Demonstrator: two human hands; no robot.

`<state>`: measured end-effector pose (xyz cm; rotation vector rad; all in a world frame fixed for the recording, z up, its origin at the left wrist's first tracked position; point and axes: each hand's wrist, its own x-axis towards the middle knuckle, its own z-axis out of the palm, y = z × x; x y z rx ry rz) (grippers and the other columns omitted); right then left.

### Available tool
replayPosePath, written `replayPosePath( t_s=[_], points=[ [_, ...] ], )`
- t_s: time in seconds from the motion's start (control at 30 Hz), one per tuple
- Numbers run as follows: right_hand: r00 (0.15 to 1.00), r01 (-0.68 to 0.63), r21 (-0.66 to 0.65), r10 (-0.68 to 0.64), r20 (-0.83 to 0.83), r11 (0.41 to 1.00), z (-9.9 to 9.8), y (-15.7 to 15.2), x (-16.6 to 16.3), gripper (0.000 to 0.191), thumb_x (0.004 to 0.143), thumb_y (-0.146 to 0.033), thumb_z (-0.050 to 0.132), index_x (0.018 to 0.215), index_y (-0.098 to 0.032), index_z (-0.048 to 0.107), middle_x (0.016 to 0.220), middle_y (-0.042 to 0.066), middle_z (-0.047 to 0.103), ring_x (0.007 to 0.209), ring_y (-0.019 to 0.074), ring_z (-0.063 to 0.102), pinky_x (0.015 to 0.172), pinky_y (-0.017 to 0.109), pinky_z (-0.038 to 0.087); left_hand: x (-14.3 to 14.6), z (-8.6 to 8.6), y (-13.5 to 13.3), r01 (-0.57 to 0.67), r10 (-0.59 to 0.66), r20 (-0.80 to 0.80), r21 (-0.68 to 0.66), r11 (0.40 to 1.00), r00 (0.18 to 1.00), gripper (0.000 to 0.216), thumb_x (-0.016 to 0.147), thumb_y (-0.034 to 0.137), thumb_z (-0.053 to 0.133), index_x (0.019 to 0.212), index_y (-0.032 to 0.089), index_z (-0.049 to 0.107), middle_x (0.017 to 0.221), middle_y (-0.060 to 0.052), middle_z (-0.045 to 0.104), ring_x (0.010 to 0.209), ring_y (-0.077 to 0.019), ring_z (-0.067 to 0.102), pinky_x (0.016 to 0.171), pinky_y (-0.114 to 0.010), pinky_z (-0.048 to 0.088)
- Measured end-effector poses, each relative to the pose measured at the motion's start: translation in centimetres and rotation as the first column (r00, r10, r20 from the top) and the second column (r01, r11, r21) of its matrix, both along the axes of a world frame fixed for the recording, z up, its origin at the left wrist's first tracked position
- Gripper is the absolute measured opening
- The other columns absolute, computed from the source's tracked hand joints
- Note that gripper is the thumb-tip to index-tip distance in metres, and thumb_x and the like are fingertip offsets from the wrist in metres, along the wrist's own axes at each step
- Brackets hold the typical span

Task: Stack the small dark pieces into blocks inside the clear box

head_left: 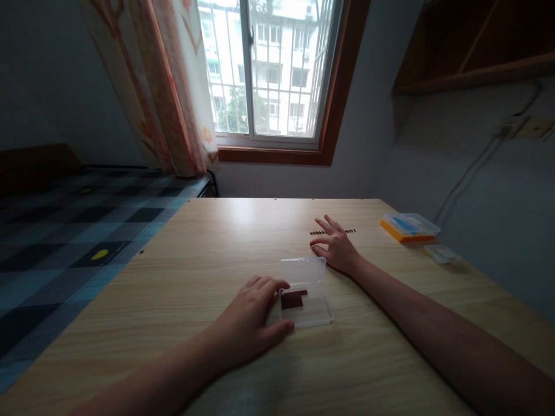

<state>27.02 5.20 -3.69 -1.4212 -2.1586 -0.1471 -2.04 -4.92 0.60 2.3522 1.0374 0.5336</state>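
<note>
The left hand [255, 316] is planted on the pale wooden surface [208, 254], half-curled around the left side of a small clear plastic box [318, 312]. Its fingers are laid over the box's left edge and its thumb is pressed against the near corner, so the box is loosely held. The box is found near the middle of the surface, just in front of the person, with its hinged transparent lid [303, 270] folded open and lying flat on the far side. Inside the base, a few dark reddish-brown flat pieces [293, 299] are stacked close to the fingertips. Further out, the right hand [337, 249] is spread wide and laid palm down on the surface just beyond the lid, with nothing gripped. Its fingertips are stretched across a thin row of tiny dark pieces [349, 231] lined up from left to right. Whether the row is actually touched cannot be told. Off to the right, near the wall, a flat orange-and-blue case with a clear cover [407, 226] is seen, and a smaller clear plastic piece [440, 253] is set just beside it, nearer the person. Beyond the far edge, a barred window [269, 69] with a patterned curtain [173, 98] is lit by daylight. To the left, a bed with a dark checked cover [65, 231] is pushed up against the surface.
</note>
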Motion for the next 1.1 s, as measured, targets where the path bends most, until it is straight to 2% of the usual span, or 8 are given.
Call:
replayPosePath(
  t_s=[0.23,0.37,0.47,0.57,0.67,0.8,0.9,1.1],
  points=[
    [0.994,0.03,0.076,-0.022,-0.103,0.997,0.5,-1.0,0.5,0.014,0.084,-0.029,0.068,0.088,-0.023,0.08,0.15,0.009,0.047,0.146,0.0312,0.028,0.116,0.054,0.028,0.0,-0.1,0.1,0.01,-0.01,0.006,0.012,1.0,1.0,0.046,0.078,0.029,0.073,0.121,0.021,0.06,0.119,-0.009,0.063,0.112,-0.0291,0.056,0.098,-0.046,0.046],
    [0.954,0.092,0.175,-0.036,-0.299,0.98,1.9,-3.0,1.9,0.016,0.085,-0.033,0.069,0.088,-0.021,0.079,0.137,0.012,0.058,0.132,0.0284,0.049,0.112,0.05,0.036,-0.1,0.0,0.0,0.006,-0.006,0.0,-0.004,1.0,1.0,0.046,0.077,0.028,0.074,0.121,0.021,0.059,0.119,-0.009,0.063,0.113,-0.0287,0.056,0.099,-0.046,0.046],
    [0.892,0.091,0.19,0.004,-0.452,0.978,3.6,-5.3,2.8,0.018,0.086,-0.037,0.069,0.09,-0.021,0.077,0.119,0.01,0.069,0.113,0.0249,0.062,0.101,0.046,0.047,-0.1,0.0,0.0,0.004,-0.004,0.004,-0.012,1.0,1.0,0.047,0.077,0.027,0.074,0.121,0.022,0.059,0.12,-0.009,0.063,0.113,-0.0285,0.056,0.099,-0.046,0.046],
    [0.846,0.016,0.206,0.097,-0.524,0.978,5.7,-7.8,2.5,0.016,0.086,-0.036,0.07,0.089,-0.021,0.076,0.097,0.008,0.072,0.088,0.0191,0.066,0.078,0.035,0.055,-0.1,-0.1,0.0,0.002,-0.002,0.007,-0.013,1.0,1.0,0.047,0.077,0.027,0.074,0.122,0.022,0.058,0.119,-0.009,0.063,0.112,-0.0284,0.056,0.099,-0.046,0.046],
    [0.852,-0.207,0.19,0.273,-0.447,0.96,7.2,-9.9,1.0,0.01,0.086,-0.029,0.071,0.09,-0.021,0.076,0.087,0.004,0.07,0.07,0.0121,0.062,0.062,0.025,0.05,-0.1,-0.2,0.1,0.006,-0.006,0.005,-0.007,1.0,1.0,0.047,0.078,0.027,0.074,0.121,0.022,0.058,0.12,-0.008,0.063,0.113,-0.0283,0.056,0.099,-0.046,0.046],
    [0.852,-0.477,-0.102,0.431,-0.297,0.873,6.7,-11.3,-1.4,0.012,0.089,-0.026,0.067,0.097,-0.022,0.076,0.085,0.002,0.07,0.068,0.0089,0.061,0.062,0.021,0.048,0.0,-0.2,0.1,0.016,-0.016,0.009,0.009,1.0,1.0,0.046,0.078,0.028,0.074,0.121,0.023,0.058,0.12,-0.008,0.063,0.113,-0.0282,0.055,0.1,-0.045,0.046],
    [0.889,-0.457,-0.252,0.429,-0.162,0.853,5.3,-11.3,-2.7,0.012,0.089,-0.028,0.066,0.091,-0.022,0.077,0.082,0.001,0.069,0.071,0.0102,0.061,0.067,0.023,0.046,0.0,-0.2,0.1,0.007,-0.007,0.003,0.006,1.0,1.0,0.046,0.077,0.027,0.074,0.12,0.022,0.059,0.119,-0.008,0.063,0.112,-0.0285,0.055,0.099,-0.045,0.046],
    [0.924,-0.364,-0.313,0.382,-0.003,0.877,4.6,-11.0,-3.5,0.01,0.087,-0.028,0.068,0.083,-0.025,0.076,0.078,0.0,0.069,0.076,0.0129,0.06,0.071,0.024,0.04,0.0,-0.3,0.1,0.019,-0.019,0.01,0.016,1.0,1.0,0.046,0.078,0.029,0.074,0.12,0.022,0.059,0.119,-0.008,0.063,0.112,-0.0286,0.055,0.099,-0.044,0.046]
  ],
)
